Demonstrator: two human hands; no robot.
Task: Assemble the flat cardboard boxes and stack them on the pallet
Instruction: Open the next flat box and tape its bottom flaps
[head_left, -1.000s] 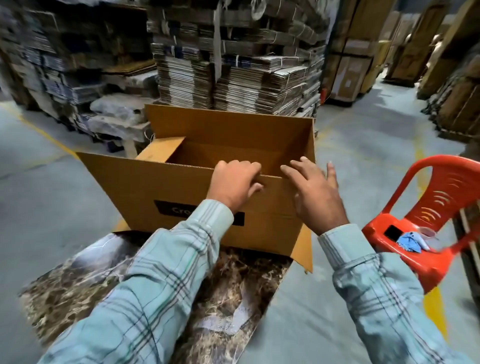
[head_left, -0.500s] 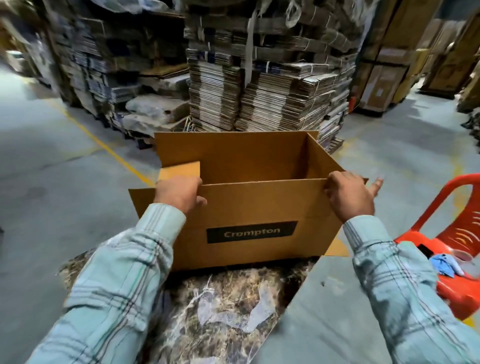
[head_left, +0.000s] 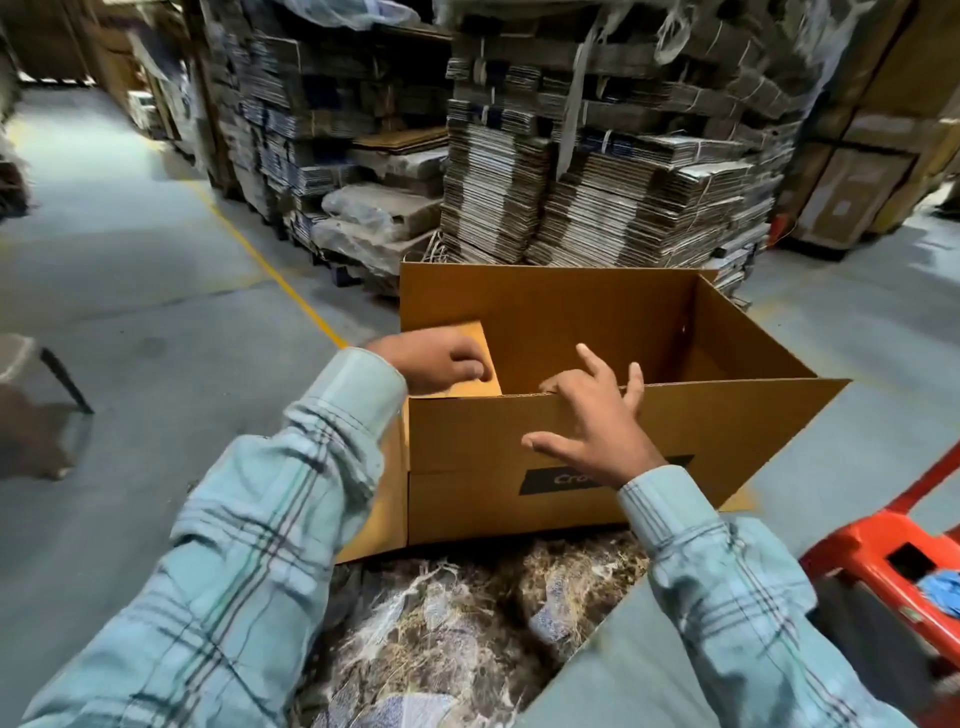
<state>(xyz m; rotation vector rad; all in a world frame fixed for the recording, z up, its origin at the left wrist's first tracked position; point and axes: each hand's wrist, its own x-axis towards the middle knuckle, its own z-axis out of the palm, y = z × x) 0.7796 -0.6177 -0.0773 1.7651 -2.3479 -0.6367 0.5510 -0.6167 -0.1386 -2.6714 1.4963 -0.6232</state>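
The left hand (head_left: 436, 361) rests on the small end flap (head_left: 480, 358) at the left end of the cardboard box (head_left: 727, 431), fingers curled loosely over its top face and pressing it inward; whether the thumb hooks under the flap cannot be told. The right hand (head_left: 597, 426) is spread open, fingers apart: its fingertips (head_left: 550, 385) reach over the top edge of the near wall while the palm and thumb lie flat against the outside of that wall, just above the dark printed label (head_left: 550, 480). It clamps nothing.

The box stands opened into a rectangle, top open, flaps upright on the far and right sides, on a mottled sheet (head_left: 467, 623) spread over the concrete floor (head_left: 130, 260). A red plastic chair (head_left: 883, 551) sits just to the right, with a blue cloth (head_left: 943, 584) on its seat. Bundled stacks of flat cartons (head_left: 597, 197) rise behind. No pallet can be made out clearly.

The step in hand looks like flap folding: the left end flap goes down first while the right hand steadies the wall. Next would likely come folding the opposite end flap, then the long flaps over both, keeping the walls square so the edges meet.
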